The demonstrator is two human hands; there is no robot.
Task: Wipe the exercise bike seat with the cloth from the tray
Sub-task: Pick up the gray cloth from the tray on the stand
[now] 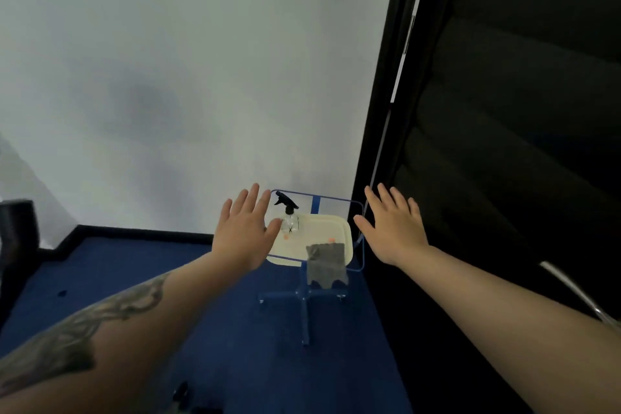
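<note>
A grey cloth (326,262) hangs over the near edge of a cream tray (339,225), which rests on a blue-framed stand (304,306). My left hand (243,228) is stretched out flat at the tray's left side, fingers spread, holding nothing. To the right of the tray my right hand (393,227) is raised the same way, open and apart from the cloth. A clear spray bottle (289,213) with a black trigger stands on the tray's far left corner, close to my left thumb. The bike seat is not in view.
A white wall (201,77) rises behind the stand. A dark panel (504,111) fills the right side, with a metal bar (578,292) low on it. Blue carpet (235,346) covers the floor. A dark object (16,232) stands at the far left.
</note>
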